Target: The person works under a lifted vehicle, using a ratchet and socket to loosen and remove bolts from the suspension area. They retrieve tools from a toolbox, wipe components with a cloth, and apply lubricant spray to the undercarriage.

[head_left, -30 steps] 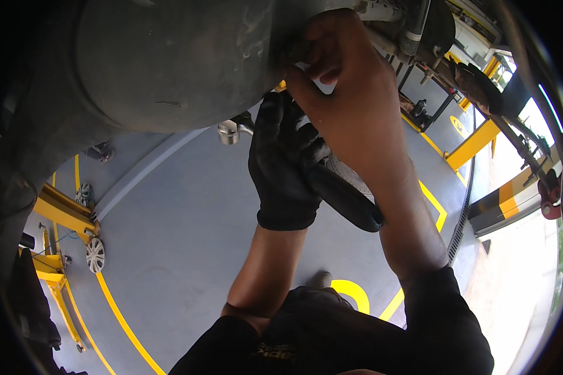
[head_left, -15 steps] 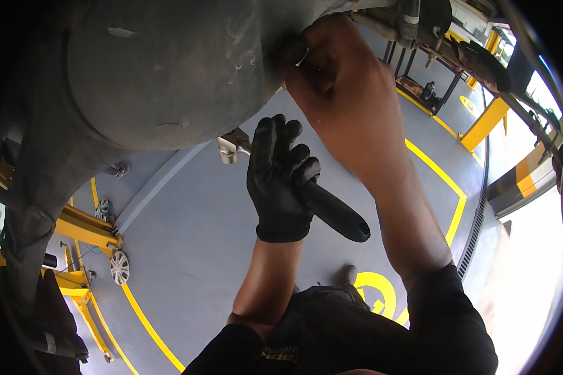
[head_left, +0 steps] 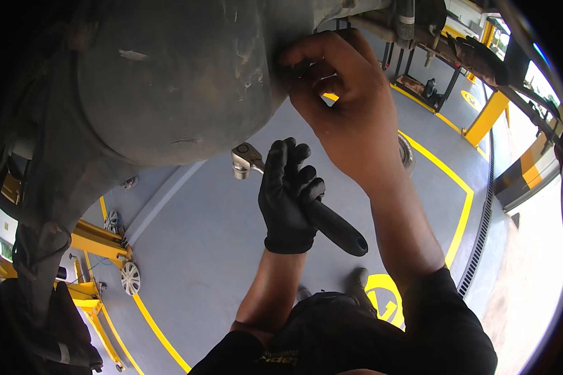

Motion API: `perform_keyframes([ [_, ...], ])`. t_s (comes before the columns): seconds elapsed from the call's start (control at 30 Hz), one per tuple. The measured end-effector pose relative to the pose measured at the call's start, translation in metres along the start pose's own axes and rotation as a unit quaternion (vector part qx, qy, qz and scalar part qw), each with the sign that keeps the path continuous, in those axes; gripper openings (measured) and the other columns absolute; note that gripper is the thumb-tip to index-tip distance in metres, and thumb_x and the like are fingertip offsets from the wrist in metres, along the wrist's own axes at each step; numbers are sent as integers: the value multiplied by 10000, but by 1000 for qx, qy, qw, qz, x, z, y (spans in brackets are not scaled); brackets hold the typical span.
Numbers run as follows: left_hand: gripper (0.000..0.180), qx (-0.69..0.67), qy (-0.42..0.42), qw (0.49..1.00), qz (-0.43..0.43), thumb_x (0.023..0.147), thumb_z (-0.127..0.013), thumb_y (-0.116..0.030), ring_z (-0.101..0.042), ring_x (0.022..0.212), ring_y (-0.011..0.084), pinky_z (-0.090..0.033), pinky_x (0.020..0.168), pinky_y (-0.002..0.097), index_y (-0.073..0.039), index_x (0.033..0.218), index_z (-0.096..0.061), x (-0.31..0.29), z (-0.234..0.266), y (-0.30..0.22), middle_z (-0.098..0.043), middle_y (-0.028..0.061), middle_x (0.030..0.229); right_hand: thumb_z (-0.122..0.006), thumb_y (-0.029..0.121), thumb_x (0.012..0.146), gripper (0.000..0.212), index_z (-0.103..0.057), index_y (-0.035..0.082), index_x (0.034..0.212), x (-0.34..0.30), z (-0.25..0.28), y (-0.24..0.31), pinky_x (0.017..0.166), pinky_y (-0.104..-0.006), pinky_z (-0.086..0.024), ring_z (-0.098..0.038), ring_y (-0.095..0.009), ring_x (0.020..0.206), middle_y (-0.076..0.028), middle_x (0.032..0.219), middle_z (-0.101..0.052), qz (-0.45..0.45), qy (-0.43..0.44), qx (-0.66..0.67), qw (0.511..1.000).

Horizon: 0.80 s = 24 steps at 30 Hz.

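My left hand (head_left: 288,200), in a black glove, is wrapped round a ratchet wrench with a black grip (head_left: 338,228). The grip's end sticks out toward the lower right. On the other side shows its metal head (head_left: 247,156), with a silver socket (head_left: 241,170) pointing down. Bare, my right hand (head_left: 353,106) reaches up to the right edge of a large dark grey plastic cover (head_left: 169,81) overhead. Its thumb and forefinger are pinched together in the shadow beside the cover. What lies between those fingertips is hidden.
Hoses and metal underbody parts (head_left: 413,25) hang at the upper right. Yellow lift arms (head_left: 100,240) stand at the left, near a silver wheel cover (head_left: 130,278) on the grey floor. A yellow post (head_left: 486,119) and a dark shelf stand at the right.
The view has shifted slightly, so the cover appears lower. My right fingers have changed their pinch, leaving a gap behind the thumb. More of the ratchet's head shows; my left hand still grips it.
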State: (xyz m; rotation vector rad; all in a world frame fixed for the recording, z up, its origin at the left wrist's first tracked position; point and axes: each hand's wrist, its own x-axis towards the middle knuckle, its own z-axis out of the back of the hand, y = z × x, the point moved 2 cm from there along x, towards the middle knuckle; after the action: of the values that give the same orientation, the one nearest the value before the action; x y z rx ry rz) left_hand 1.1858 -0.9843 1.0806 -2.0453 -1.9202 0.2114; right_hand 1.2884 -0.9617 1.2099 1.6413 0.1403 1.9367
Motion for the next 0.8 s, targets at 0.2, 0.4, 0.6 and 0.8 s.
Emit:
perform_keyframes([
  [0.2, 213, -12, 16, 1000, 21, 1072, -569, -310, -415, 575, 38, -335, 456, 177, -105, 1111, -612, 3, 9, 6, -626, 2, 981, -795, 90, 920, 204, -676, -16, 1048, 2, 1, 0, 749, -237, -519, -668, -81, 828, -54, 1017, -656, -65, -30, 73, 995],
  [0.4, 226, -53, 3, 998, 37, 1065, -582, -315, -420, 561, 44, -342, 472, 198, -110, 1148, -628, 5, 13, 14, -676, 29, 999, -811, 81, 901, 207, -691, 0, 1049, 3, 8, 6, 756, -227, -530, -708, -79, 847, -53, 897, -760, -118, 7, -48, 992],
  [0.6, 215, -3, -89, 995, 43, 1058, -596, -321, -408, 552, 49, -344, 491, 209, -124, 1136, -634, -10, 26, 26, -680, 33, 1001, -788, -8, 875, 264, -700, -1, 1124, 6, 13, 4, 841, -278, -591, -738, -127, 906, -69, 992, -754, 1, -8, -53, 999],
  [0.8, 220, -7, -93, 993, 71, 1057, -597, -326, -407, 541, 52, -348, 491, 214, -123, 1137, -631, -20, 45, 27, -660, 39, 995, -784, -60, 850, 284, -713, -11, 1120, 6, 15, 1, 836, -285, -606, -739, -139, 898, -75, 1038, -730, 51, -4, -83, 995],
])
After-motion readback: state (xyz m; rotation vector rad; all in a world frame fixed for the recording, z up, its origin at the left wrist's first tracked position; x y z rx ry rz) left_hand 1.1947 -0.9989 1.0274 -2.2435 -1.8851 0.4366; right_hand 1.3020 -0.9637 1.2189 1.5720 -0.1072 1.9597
